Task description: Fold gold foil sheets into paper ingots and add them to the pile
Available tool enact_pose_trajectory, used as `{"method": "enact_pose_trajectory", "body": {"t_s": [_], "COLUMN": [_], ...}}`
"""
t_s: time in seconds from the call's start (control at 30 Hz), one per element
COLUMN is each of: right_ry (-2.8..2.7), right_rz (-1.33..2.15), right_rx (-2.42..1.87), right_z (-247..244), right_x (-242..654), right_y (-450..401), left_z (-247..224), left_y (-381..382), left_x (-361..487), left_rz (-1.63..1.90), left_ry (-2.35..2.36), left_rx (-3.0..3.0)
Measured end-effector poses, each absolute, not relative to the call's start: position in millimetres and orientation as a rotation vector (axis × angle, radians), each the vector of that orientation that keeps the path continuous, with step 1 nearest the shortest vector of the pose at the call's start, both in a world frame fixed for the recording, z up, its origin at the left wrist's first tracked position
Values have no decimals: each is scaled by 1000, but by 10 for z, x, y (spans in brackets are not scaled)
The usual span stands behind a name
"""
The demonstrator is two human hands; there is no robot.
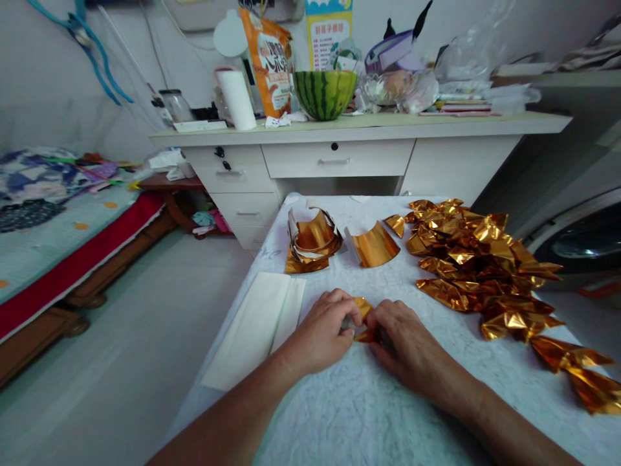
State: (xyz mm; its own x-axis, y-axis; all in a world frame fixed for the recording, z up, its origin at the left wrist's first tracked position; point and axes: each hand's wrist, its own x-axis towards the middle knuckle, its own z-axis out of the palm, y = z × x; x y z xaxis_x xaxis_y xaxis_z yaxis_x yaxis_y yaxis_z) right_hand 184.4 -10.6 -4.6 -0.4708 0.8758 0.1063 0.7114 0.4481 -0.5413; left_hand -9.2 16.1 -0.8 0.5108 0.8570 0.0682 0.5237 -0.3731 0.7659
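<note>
A small piece of gold foil paper [361,309] is pinched between my two hands over the cloth-covered table. My left hand [332,323] has its fingers curled on the left side of the foil paper. On the right side my right hand [400,340] grips it too, its fingers bent down, and both hands hide most of the piece. Beyond them lie a curled sheet of gold foil paper [373,246] and a rolled stack of such sheets [314,236]. Folded gold foil pieces [466,259] are heaped at the right.
White paper sheets [252,330] lie left of my hands on the table [320,414]. Behind stands a white desk [339,158] bearing a watermelon half [324,94] and an orange pouch [269,65]. A bed [97,239] is at left, a washing machine [582,226] at right.
</note>
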Motion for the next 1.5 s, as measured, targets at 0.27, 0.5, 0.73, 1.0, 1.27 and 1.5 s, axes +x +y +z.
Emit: {"method": "enact_pose_trajectory", "body": {"t_s": [0.27, 0.5, 0.73, 1.0, 1.27, 1.5], "right_ry": [-2405, -2349, -2396, -2479, -2624, -2699], "right_rz": [630, 527, 654, 661, 519, 359], "right_rx": [-1326, -1395, -1352, -1355, -1281, -1286], "right_z": [19, -2, 96, 123, 118, 81], "right_x": [1865, 1929, 1947, 1961, 1916, 1867], "right_y": [-80, -32, -63, -92, -132, -127], "left_z": [-33, -22, -5, -24, -42, 95], "left_y": [230, 227, 202, 229, 204, 196], "left_x": [-95, -88, -92, -132, -110, -179], "left_rz": [796, 714, 690, 635, 581, 453], "left_ry": [1362, 1319, 1297, 1236, 1285, 1238], "left_rx": [2103, 2115, 1986, 2069, 2155, 2148]}}
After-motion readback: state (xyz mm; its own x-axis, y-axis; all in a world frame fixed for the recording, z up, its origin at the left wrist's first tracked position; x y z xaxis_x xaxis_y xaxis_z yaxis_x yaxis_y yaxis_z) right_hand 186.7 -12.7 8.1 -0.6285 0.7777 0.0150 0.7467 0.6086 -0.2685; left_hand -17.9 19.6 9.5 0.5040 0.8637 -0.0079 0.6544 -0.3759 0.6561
